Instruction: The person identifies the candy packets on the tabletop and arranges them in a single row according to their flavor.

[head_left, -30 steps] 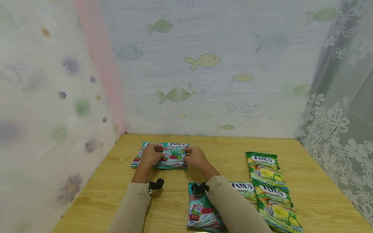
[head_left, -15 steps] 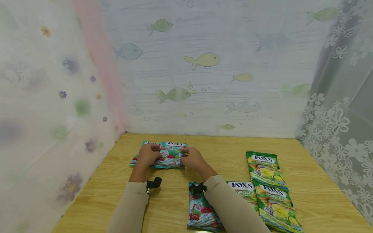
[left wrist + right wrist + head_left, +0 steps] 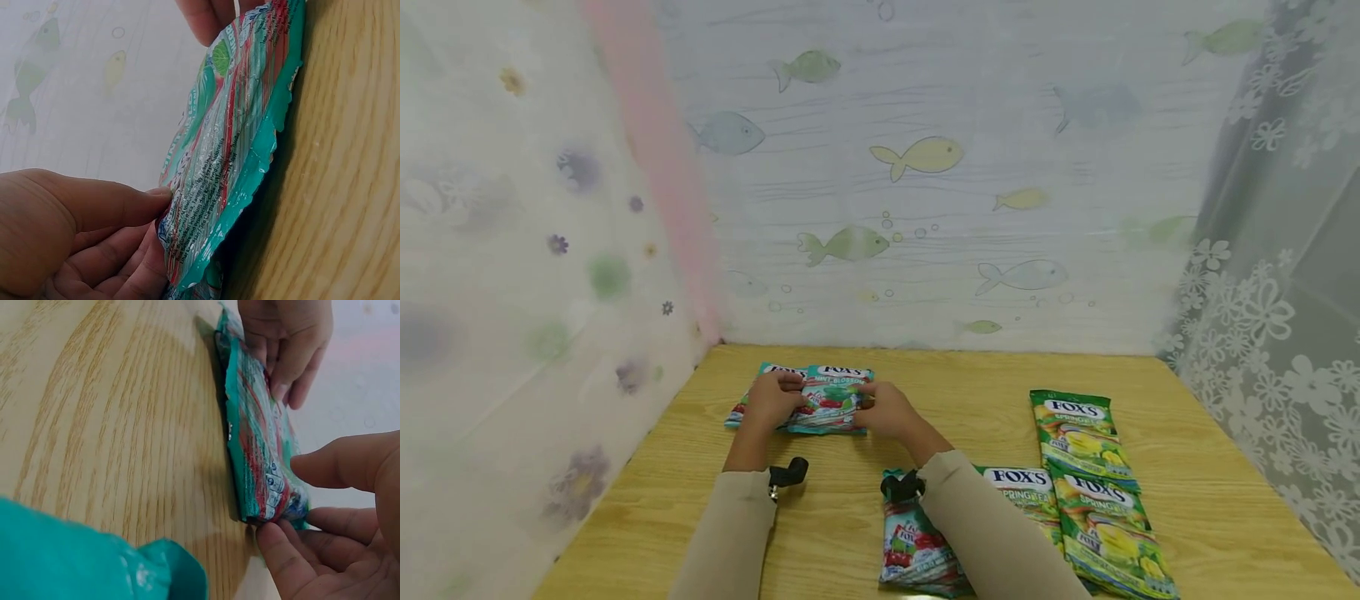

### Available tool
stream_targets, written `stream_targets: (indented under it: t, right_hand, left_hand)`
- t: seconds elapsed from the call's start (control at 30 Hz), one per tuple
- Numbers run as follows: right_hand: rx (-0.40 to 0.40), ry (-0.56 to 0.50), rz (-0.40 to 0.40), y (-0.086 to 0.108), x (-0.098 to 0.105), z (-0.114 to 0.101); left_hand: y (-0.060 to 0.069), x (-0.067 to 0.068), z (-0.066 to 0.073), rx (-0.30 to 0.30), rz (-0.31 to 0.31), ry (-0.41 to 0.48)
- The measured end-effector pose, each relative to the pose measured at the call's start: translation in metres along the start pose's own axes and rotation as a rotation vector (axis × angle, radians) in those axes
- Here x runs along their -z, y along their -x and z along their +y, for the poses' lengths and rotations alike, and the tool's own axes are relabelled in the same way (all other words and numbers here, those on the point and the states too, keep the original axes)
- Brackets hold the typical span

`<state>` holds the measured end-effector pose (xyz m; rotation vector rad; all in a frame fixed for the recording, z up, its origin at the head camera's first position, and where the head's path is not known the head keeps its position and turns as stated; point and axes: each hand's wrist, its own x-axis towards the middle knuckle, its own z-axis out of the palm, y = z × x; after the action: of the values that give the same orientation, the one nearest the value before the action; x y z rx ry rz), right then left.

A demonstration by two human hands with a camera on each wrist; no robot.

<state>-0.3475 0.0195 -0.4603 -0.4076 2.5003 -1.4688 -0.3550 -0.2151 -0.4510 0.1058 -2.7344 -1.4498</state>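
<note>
A teal mint candy bag [image 3: 832, 404] lies at the back left of the table, its right end toward the middle. My left hand [image 3: 770, 402] pinches its left edge, thumb on top, as the left wrist view shows. At the opposite edge my right hand [image 3: 350, 512] holds the bag, with the thumb on its face and fingertips at its side. Another teal candy bag [image 3: 737, 414] lies on the left, partly covered by my left hand and overlapped by the first bag.
Nearer on the table [image 3: 827, 533], a third teal bag [image 3: 913, 546] sits partly under my right forearm. Beside it lies a green tea candy bag [image 3: 1022, 483], partly covered. Two more green bags, one farther back [image 3: 1078, 433] and one nearer [image 3: 1112, 533], lie at right.
Both hands have moved a little to the left, carrying the upper teal bag farther over the left one. The bags at the front and right stay put.
</note>
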Motion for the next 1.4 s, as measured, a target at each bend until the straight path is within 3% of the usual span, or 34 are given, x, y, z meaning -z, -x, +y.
stream_targets:
  t: [0.5,0.67,0.93,1.2,1.4]
  right_hand:
    - [0.015,-0.057,-0.1,0.003,-0.001,0.002]
    - [0.024,-0.057,-0.101,0.005,0.0,0.002]
    - [0.041,0.09,-0.088,0.007,0.005,-0.001]
    - [0.029,0.068,-0.087,0.015,0.012,-0.003]
    - [0.058,0.166,-0.081,0.026,0.019,-0.01]
  left_hand:
    - [0.002,0.0,-0.004,0.003,0.007,-0.022]
    - [0.002,-0.001,-0.003,-0.011,0.015,-0.038]
    - [0.005,-0.001,0.003,-0.037,0.03,-0.08]
    - [0.007,-0.001,0.01,-0.053,0.048,-0.145]
    - [0.007,-0.003,0.021,-0.104,0.04,-0.144]
